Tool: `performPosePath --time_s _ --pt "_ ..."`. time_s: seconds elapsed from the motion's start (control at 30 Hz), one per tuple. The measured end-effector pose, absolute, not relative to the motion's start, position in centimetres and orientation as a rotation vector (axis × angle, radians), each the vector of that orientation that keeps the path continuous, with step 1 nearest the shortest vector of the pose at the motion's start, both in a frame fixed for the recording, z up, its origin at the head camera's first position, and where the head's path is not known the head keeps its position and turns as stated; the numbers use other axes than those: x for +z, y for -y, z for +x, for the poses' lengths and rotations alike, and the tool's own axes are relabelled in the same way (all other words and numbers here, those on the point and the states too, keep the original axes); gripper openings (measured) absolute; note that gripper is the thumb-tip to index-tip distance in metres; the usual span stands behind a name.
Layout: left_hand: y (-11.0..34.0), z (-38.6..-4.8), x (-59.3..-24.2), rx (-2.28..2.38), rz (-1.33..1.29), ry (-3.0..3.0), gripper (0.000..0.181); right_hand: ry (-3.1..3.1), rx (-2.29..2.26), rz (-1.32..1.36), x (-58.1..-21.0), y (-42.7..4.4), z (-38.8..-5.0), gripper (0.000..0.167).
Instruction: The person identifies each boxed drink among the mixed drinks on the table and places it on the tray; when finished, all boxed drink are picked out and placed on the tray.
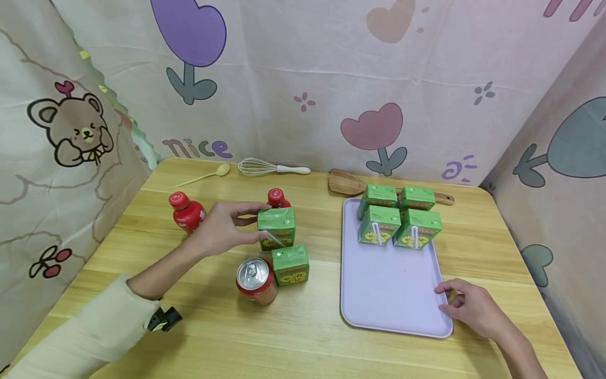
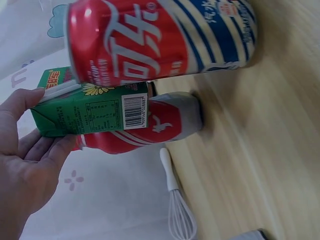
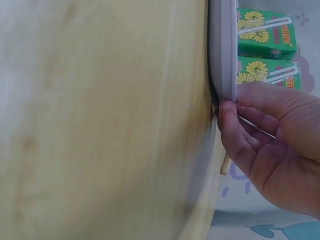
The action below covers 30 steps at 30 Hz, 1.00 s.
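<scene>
My left hand (image 1: 222, 229) grips a green drink carton (image 1: 279, 218) between thumb and fingers. In the left wrist view this carton (image 2: 95, 112), with a straw on its side, is in front of a red bottle (image 2: 150, 125) and beside a red cola can (image 2: 165, 37). A second green carton (image 1: 291, 267) stands just in front of the held one, next to the can. My right hand (image 1: 473, 308) pinches the right rim of a lilac tray (image 1: 390, 295). Several green cartons (image 1: 379, 225) stand grouped on the tray's far end; the right wrist view shows the pinched rim (image 3: 227, 55) side-on.
Another red bottle (image 1: 187, 213) stands behind my left forearm. Along the back of the table lie a yellow spoon (image 1: 203, 176), a whisk (image 1: 274, 168) and a wooden spatula (image 1: 347, 182), partly hidden by the cartons. A patterned cloth (image 1: 293, 68) hangs behind the table.
</scene>
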<state>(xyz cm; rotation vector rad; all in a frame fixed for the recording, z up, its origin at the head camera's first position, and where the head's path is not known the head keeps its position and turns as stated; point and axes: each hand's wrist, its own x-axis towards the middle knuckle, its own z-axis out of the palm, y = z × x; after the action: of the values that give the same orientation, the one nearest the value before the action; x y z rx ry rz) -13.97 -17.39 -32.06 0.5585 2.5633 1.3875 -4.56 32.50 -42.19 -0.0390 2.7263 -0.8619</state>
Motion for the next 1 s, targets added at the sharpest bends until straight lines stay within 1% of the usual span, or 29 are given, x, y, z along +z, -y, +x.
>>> performPosePath --time_s 0.27,0.6,1.0 --pt "16.8 -13.9 -30.8 1.417 0.587 -2.592 0.051 -2.724 -0.863 -0.032 -42.2 -32.5 -4.3 0.03" --pt "15.1 -14.0 -29.3 1.498 0.648 -2.556 0.051 -2.73 -0.861 -0.037 -42.3 -32.5 -4.3 0.03" --pt "11.7 -14.0 -28.1 1.635 0.641 -2.438 0.047 -2.753 -0.858 -0.046 -42.4 -32.5 -4.3 0.03"
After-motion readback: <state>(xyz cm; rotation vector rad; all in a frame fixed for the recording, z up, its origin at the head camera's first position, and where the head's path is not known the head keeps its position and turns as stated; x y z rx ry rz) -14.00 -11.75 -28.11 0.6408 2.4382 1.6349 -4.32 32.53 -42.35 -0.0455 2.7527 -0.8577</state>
